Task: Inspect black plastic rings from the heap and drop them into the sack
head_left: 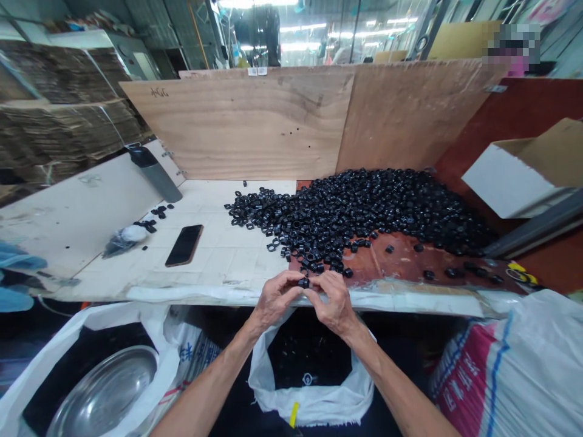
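Between my two hands, just over the table's front edge, is a small black ring-shaped part point(303, 283). My left hand point(279, 294) pinches it from the left, thumb and fingers closed. From the other side my right hand point(334, 298) grips it the same way. Beyond the hands spreads a large heap of similar black parts point(364, 203), highest toward the back right. Directly below, an open white woven sack point(314, 405) holds a dark mass of what look like such parts.
On the left of the table lie a phone point(184, 245), a grey bottle point(157, 173) and a small plastic bag point(127, 238). Wooden boards point(255, 124) wall the back. A white carton point(514, 179) and yellow-handled scissors point(523, 274) are at right. A metal basin point(109, 391) sits in the left sack.
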Demonstrator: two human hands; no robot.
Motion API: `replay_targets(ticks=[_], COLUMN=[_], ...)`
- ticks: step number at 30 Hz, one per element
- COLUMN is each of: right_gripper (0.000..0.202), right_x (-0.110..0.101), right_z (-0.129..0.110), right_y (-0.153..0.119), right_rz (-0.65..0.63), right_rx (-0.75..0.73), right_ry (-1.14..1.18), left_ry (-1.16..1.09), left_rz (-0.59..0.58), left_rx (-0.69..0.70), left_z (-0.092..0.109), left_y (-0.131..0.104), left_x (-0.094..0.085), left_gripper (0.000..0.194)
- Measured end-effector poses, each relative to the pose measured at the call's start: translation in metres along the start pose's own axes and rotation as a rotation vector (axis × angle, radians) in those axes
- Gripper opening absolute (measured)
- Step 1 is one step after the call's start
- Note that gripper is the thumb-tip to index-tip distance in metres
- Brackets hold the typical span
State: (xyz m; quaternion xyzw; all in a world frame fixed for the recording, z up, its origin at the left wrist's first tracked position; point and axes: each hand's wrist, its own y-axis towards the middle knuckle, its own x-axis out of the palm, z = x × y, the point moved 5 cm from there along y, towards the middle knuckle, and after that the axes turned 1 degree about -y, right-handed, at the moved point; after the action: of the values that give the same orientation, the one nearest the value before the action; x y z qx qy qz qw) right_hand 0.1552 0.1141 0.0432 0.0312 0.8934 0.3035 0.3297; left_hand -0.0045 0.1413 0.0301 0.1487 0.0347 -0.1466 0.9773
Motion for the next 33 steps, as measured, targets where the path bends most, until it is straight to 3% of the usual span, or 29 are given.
replay_targets(ticks=[2, 4, 6, 14, 21, 26, 30, 33], right_gripper=[0.015, 0.004, 0.014, 0.01, 0.009, 0.008, 0.009, 0.009], right_x=[0.001, 0.0, 0.0, 0.001, -0.005, -0.007, -0.01, -0.011], right_z=[0.001, 0.002, 0.001, -0.001, -0.01, -0.014, -0.023, -0.023], right_y=[0.0, 0.0, 0.001, 0.002, -0.004, -0.017, -0.025, -0.03], right_rz=[-0.011, -0.006, -0.015, 0.003, -0.024, -0.084, -0.08, -0.081], right_rx=[-0.007, 0.008, -0.005, -0.008, -0.034, 0.122, 0.107, 0.191], right_ry=[0.005, 0.021, 0.052, 0.044, 0.049, 0.154, 0.194, 0.198], left_ry=[0.002, 0.002, 0.006, 0.018, 0.001, -0.027, -0.073, -0.002], left_rz=[-0.001, -0.011, -0.034, -0.059, -0.059, -0.034, -0.063, -0.061], left_rx=[-0.007, -0.006, -0.003, -0.016, -0.05, -0.1, -0.165, -0.123], left_z=[0.0, 0.001, 0.002, -0.002, 0.013, 0.018, 0.018, 0.021], left_y=[0.0, 0.0, 0.0, 0.0, -0.006, -0.02, -0.031, -0.037], left_x=[0.0, 0.0, 0.001, -0.001, 0.003, 0.009, 0.014, 0.014], left_gripper=[0.024, 0.023, 0.022, 0.022, 0.022, 0.022, 0.022, 0.02])
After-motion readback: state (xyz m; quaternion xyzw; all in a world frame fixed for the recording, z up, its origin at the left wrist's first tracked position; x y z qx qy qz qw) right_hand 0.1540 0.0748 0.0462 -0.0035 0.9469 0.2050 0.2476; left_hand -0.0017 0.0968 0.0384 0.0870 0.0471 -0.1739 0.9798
